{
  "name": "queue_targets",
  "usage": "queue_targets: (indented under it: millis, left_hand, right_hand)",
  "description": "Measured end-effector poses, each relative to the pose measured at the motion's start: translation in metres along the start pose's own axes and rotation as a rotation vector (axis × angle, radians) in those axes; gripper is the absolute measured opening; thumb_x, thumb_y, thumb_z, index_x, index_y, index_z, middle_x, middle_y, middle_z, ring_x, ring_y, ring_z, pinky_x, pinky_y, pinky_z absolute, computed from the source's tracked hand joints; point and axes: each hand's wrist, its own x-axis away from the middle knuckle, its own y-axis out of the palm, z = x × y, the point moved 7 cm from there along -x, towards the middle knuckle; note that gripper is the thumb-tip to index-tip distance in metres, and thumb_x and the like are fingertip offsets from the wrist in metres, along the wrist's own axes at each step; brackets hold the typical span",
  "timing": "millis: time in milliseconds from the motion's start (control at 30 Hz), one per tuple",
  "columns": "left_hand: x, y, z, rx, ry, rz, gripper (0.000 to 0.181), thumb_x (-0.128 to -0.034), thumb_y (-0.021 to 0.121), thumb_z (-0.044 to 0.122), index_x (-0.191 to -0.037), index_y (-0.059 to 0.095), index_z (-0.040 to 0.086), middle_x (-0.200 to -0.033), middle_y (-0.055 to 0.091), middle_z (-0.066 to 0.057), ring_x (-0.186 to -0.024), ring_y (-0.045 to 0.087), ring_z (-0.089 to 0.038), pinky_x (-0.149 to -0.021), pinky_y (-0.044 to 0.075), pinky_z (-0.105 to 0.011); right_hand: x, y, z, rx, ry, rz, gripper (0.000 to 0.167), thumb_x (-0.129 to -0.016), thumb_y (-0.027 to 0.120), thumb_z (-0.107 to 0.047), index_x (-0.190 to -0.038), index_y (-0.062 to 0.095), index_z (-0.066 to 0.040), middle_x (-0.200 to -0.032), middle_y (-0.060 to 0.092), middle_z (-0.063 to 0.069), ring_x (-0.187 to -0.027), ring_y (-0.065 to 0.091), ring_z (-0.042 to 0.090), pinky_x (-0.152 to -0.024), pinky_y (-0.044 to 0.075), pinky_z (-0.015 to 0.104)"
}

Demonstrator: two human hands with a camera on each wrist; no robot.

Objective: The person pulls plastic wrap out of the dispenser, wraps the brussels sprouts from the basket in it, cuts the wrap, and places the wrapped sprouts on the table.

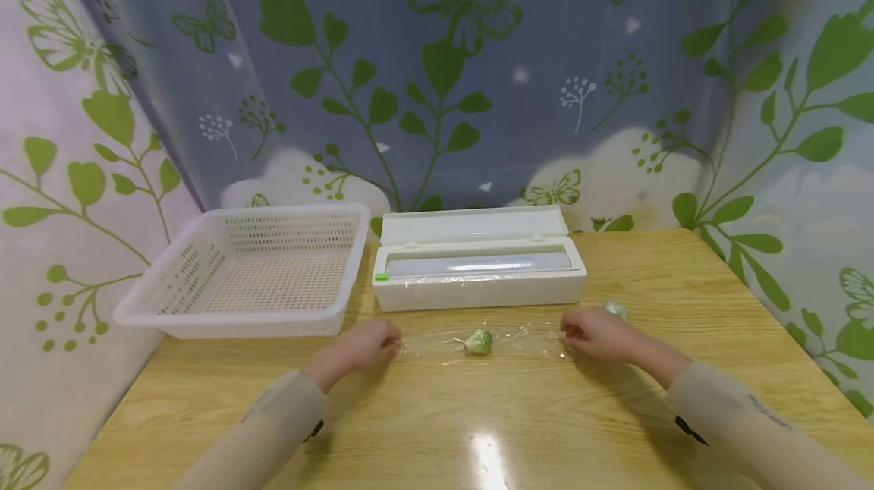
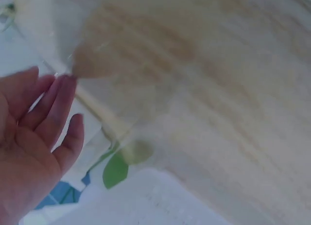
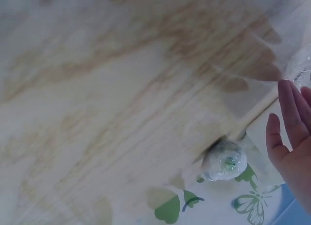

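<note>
A small green-and-white vegetable, like a Brussels sprout (image 1: 479,342), sits on a strip of clear cling film (image 1: 522,340) stretched across the table between both hands. The left hand (image 1: 369,343) pinches the film's left end with fingertips and thumb; the left wrist view shows that hand (image 2: 41,128) with its little finger held apart. At the other end, the right hand (image 1: 601,333) pinches the film's edge; only part of this hand (image 3: 294,132) shows in the right wrist view. Beyond the right hand lies a film-wrapped ball (image 3: 224,162) with green showing through.
Behind the film stands a white cling film dispenser (image 1: 478,294), its lid (image 1: 474,224) raised and a roll (image 1: 444,265) inside. A white perforated basket (image 1: 239,321) is at the left on the wooden table (image 1: 410,429). A leaf-patterned curtain (image 1: 382,42) hangs behind.
</note>
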Motion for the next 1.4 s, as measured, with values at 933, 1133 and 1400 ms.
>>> queue_targets:
  millis: [933,1133,1400]
  left_hand:
    - [-0.002,0.005,0.008,-0.035,0.067,0.006,0.016,-0.0803,0.057,0.006,-0.067,0.051,0.013,-0.068,0.05,0.006,-0.062,0.046,-0.009,-0.057,0.042,-0.026]
    - [-0.004,0.004,-0.008,0.311,-0.026,0.008,0.009,-0.0832,0.056,0.006,-0.075,0.056,0.008,-0.07,0.055,0.005,-0.066,0.049,-0.008,-0.061,0.043,-0.026]
    - [-0.005,-0.004,-0.028,0.536,-0.178,0.079,0.008,-0.0857,0.055,0.008,-0.08,0.056,0.004,-0.075,0.06,-0.002,-0.07,0.055,-0.013,-0.062,0.045,-0.027]
  right_hand:
    - [0.011,0.015,-0.032,0.496,-0.341,0.17,0.026,-0.067,0.063,-0.001,-0.062,0.041,-0.013,-0.057,0.039,-0.006,-0.05,0.042,0.009,-0.048,0.037,0.028]
    - [0.009,0.005,-0.016,0.17,-0.156,0.168,0.021,-0.067,0.059,0.002,-0.063,0.047,-0.016,-0.058,0.045,-0.013,-0.051,0.04,0.002,-0.048,0.038,0.022]
    - [0.002,-0.004,0.008,-0.19,0.053,0.15,0.017,-0.075,0.057,0.006,-0.071,0.05,-0.008,-0.069,0.054,-0.003,-0.068,0.058,0.011,-0.058,0.048,0.025]
